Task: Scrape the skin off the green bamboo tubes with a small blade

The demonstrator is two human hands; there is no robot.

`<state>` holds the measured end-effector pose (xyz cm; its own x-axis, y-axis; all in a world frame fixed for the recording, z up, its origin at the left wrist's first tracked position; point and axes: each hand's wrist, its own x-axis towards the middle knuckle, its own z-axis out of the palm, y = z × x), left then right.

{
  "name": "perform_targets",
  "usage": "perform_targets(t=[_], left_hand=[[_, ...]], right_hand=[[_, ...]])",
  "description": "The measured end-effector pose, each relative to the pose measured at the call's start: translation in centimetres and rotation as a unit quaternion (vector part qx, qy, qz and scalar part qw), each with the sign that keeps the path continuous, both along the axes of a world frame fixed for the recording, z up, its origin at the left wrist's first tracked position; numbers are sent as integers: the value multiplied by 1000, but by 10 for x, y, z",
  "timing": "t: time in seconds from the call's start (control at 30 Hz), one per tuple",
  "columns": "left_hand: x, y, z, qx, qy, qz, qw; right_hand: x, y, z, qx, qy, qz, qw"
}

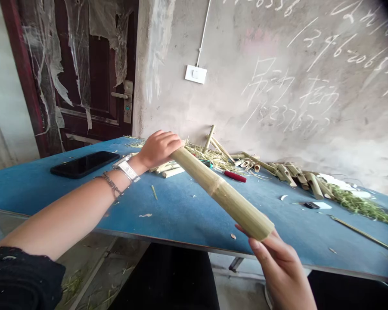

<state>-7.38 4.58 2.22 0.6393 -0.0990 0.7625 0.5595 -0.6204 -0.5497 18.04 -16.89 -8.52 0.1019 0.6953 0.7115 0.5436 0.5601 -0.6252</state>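
A thick, pale green bamboo tube (218, 187) with one node ring near its middle slants across the view above the table. My left hand (159, 148), with a watch and a bracelet at the wrist, is wrapped over the tube's far end. At the near end, my right hand (282, 262) grips the lower rim between thumb and fingers; some of those fingers are hidden behind the tube. Short bamboo pieces (173, 172) lie on the table just beyond my left hand.
The blue table (122, 215) carries a black phone (85, 164) at left. Bamboo shavings (209, 157), a red-handled tool (235, 176) and cut bamboo tubes (286, 174) lie along the wall. To the right are green shavings (355, 200) and a thin stick (364, 234).
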Motion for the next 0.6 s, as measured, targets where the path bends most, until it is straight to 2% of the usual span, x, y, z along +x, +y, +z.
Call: perform_targets(t=[0.13, 0.27, 0.4, 0.6], left_hand=[[-1, 3, -1, 35, 1, 1, 999], [-1, 5, -2, 48, 4, -3, 999], [-3, 5, 0, 38, 0, -9, 999], [-9, 6, 6, 50, -27, 25, 998]], right_hand=[[-8, -6, -11, -40, -20, 8, 999], [-13, -14, -14, -118, -3, 93, 989], [-18, -8, -12, -79, 117, 143, 980], [-23, 12, -17, -29, 224, 92, 970]])
